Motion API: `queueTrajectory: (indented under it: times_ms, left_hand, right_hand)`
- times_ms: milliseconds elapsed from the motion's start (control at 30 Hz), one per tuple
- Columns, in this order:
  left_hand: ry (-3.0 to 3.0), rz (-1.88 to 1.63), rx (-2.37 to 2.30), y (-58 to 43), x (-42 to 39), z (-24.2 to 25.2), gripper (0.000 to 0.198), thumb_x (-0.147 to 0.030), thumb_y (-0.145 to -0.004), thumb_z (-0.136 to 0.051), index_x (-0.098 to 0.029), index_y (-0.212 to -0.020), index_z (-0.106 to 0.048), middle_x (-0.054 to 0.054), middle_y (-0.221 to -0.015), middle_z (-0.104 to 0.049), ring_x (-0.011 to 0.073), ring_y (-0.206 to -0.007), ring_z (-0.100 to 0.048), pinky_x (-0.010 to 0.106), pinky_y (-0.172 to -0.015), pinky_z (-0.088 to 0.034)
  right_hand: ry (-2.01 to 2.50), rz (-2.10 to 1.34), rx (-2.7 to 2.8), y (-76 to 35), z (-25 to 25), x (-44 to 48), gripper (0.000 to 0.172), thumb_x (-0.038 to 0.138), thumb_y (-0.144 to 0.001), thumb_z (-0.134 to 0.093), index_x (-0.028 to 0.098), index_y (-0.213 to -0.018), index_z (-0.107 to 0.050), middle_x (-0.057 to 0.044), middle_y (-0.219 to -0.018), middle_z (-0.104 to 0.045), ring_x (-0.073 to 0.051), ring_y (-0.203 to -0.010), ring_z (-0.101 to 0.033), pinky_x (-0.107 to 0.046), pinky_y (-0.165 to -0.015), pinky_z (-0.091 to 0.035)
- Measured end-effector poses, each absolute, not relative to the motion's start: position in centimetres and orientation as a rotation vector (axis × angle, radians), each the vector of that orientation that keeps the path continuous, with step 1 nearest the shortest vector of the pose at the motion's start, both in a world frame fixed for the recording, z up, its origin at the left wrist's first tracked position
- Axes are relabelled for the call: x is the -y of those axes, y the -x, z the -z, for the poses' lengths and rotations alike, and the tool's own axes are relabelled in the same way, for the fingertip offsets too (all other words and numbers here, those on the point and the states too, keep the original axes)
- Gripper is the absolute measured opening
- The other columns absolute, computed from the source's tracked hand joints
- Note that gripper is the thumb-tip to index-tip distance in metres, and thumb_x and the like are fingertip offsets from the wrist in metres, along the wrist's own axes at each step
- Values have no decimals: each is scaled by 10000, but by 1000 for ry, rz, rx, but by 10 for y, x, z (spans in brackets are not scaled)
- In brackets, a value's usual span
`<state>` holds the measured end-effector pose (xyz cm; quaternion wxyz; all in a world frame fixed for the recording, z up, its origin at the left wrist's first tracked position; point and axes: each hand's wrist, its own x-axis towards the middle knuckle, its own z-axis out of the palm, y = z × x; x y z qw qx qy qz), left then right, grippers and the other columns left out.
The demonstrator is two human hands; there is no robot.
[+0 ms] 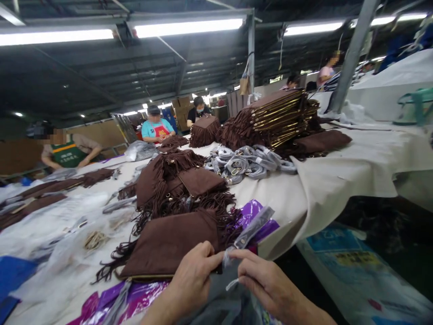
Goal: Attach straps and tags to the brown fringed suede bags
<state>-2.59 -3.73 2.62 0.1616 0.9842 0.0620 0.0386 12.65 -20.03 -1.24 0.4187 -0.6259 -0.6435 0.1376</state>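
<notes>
My left hand (195,273) is closed, thumb and forefinger pinching the clear plastic around a wrapped strap (254,226). Meeting it from the other side, my right hand (265,276) is also closed on this plastic, its remaining fingers curled. A small metal fitting shows on the strap just above my fingertips. Close by my left hand lies a brown fringed bag (172,243) with a gold zip along its near edge. Beyond it, more brown fringed bags (203,180) are heaped. Shiny purple plastic (250,212) sits under the strap.
Coiled, wrapped straps (237,164) lie behind the heap, before a tall stack of brown bags (277,115) with gold zips. A bundle of rubber bands (95,240) rests on clear plastic at left. Several people work around the table (324,180). A printed sack (352,271) stands below its right edge.
</notes>
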Motion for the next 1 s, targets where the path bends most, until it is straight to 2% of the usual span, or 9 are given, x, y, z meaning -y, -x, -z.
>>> queueTrajectory:
  times_ms: [100,200,300,467,567,667,767,833,1000]
  left_hand:
    - [-2889,-88,-189,24,39,-25,483,-32,-761,-429,-241,-1157,-611,45,-879,-520,191,-814,-486,287,-680,-366]
    - [-2915,-139,-179,25,38,-19,586,-31,-757,-444,-286,-1274,-549,49,-927,-531,200,-832,-484,296,-714,-385]
    - [-2868,-231,-223,28,37,-12,611,-8,-762,-418,-236,-1323,-497,71,-1026,-562,214,-913,-493,319,-806,-408]
    - [-2840,-484,-337,53,55,3,358,-62,-843,-390,-197,-1077,-624,100,-1020,-609,245,-925,-502,373,-847,-390]
    - [-2558,-621,-352,76,80,25,271,-168,-913,-381,-183,-883,-650,99,-889,-605,218,-835,-528,327,-777,-403]
    - [-1968,-458,-519,81,108,50,289,-355,-945,-431,-170,-933,-653,74,-853,-627,186,-769,-557,272,-688,-418]
    - [-1348,-471,-748,63,125,64,534,-624,-861,-489,-125,-964,-649,84,-886,-663,209,-833,-585,283,-724,-448]
    - [-1089,-573,-843,47,128,62,637,-708,-748,-572,-96,-905,-659,91,-849,-669,224,-848,-592,299,-766,-457]
    - [-1025,-623,-850,38,125,45,433,-462,-583,-810,-87,-771,-700,59,-742,-666,204,-758,-580,285,-712,-451]
  right_hand:
    - [1707,-154,1867,-133,17,194,167,155,-918,-470,193,-820,-600,-121,-1459,-486,-221,-998,-688,-296,-824,-535]
    - [1694,78,1969,-143,20,190,217,111,-914,-449,194,-903,-649,-105,-1349,-602,-191,-939,-702,-271,-816,-543]
    - [1742,253,1976,-146,22,190,263,104,-924,-422,211,-970,-658,-85,-1175,-690,-156,-807,-701,-214,-669,-523]
    - [1742,501,2097,-133,26,196,319,134,-985,-338,184,-832,-614,-53,-773,-662,-146,-587,-602,-234,-514,-398]
    - [1698,494,2067,-117,32,204,423,170,-1021,-233,195,-779,-579,-39,-709,-614,-146,-527,-561,-262,-478,-343]
    - [1651,408,2023,-100,46,212,472,179,-1026,-174,201,-783,-577,-40,-715,-606,-147,-514,-557,-271,-461,-339]
    - [1635,318,2003,-87,63,216,409,181,-1016,-234,207,-803,-582,-37,-723,-615,-144,-510,-563,-253,-457,-361]
    - [1614,279,1998,-81,71,218,346,179,-1004,-280,210,-831,-578,-41,-761,-637,-140,-531,-585,-230,-470,-388]
    - [1606,-90,1943,-85,61,227,200,148,-963,-369,222,-882,-536,-54,-941,-666,-128,-680,-661,-179,-584,-489]
